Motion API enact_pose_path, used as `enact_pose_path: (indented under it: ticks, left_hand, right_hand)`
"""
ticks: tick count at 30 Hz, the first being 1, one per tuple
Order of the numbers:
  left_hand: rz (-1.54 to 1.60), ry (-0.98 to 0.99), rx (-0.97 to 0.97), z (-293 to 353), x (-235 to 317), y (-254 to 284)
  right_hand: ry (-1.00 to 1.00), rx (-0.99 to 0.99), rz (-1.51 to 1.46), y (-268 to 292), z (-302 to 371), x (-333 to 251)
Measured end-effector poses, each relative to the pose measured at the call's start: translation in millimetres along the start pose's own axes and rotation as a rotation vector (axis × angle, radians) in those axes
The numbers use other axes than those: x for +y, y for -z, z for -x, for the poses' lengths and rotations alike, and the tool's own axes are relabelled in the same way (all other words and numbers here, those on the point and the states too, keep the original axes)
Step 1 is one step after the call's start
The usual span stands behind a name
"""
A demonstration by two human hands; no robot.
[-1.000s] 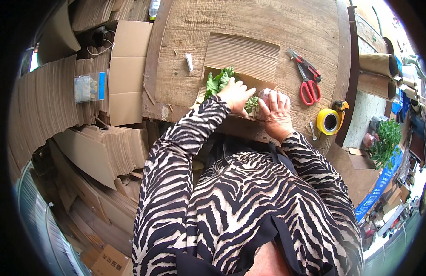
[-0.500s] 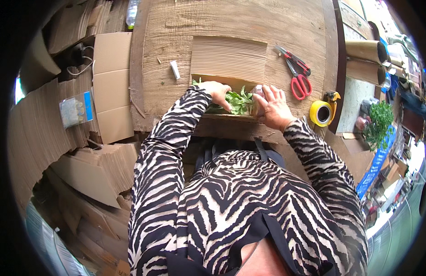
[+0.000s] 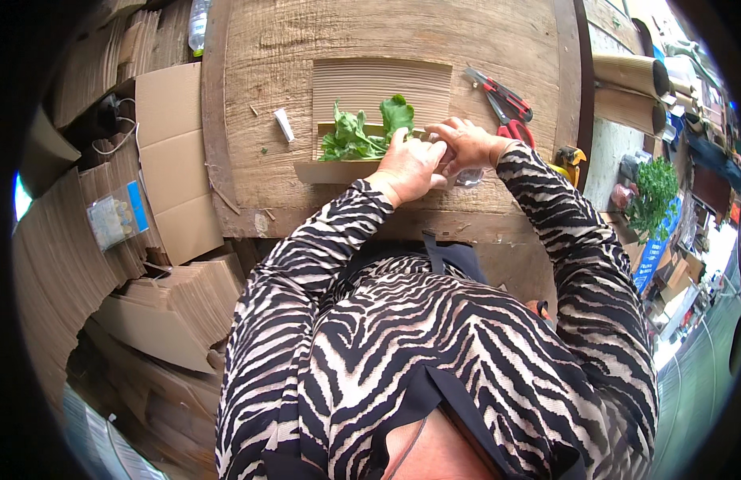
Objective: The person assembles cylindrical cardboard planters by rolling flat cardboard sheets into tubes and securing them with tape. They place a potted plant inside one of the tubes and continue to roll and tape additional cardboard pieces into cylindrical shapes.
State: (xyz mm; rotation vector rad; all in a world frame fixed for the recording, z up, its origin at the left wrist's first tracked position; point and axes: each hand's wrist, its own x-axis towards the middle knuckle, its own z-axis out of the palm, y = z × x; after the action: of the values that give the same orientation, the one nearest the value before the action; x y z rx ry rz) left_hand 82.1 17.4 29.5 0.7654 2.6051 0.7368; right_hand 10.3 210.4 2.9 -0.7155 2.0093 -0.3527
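Note:
A leafy green plant (image 3: 354,136) lies sideways over an open cardboard box (image 3: 386,84), its leaves pointing left. My left hand (image 3: 413,166) is closed around the stem end of the plant, thumb beside a leaf. Against it, my right hand (image 3: 464,144) curls its fingers over the plant's plastic-wrapped base (image 3: 469,178). Clear plastic shows below the right hand, while most of the base is hidden by my fingers. The box's corrugated lid stands away from me, and its near edge sticks out under the leaves.
Right of the box lie a red-and-black box cutter (image 3: 498,92) and red-handled scissors (image 3: 516,131). A yellow tape dispenser (image 3: 569,164) is partly behind my right sleeve. A small white piece (image 3: 284,126) lies on the wooden table (image 3: 250,72). Cardboard stacks (image 3: 178,304) stand at left.
The plant has come up out of the box, its leaves now above the rim. My left hand has moved right to meet my right hand at the base.

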Motion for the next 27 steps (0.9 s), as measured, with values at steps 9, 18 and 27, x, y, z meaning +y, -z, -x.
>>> enact_pose_path:
  ticks: [9,18,27]
  left_hand:
    - [0.034,0.143,-0.018,-18.8,-9.4,-4.8]
    - [-0.132,0.188,-0.245,-28.1,-24.6,13.8]
    - [-0.201,0.209,-0.701,-46.8,-80.6,64.8]
  right_hand:
    - [0.035,0.275,-0.078,6.1,2.9,9.3]
    - [-0.087,0.813,0.411,-75.5,36.5,-27.7]
    - [-0.055,0.681,0.214,-32.3,43.5,-32.2]
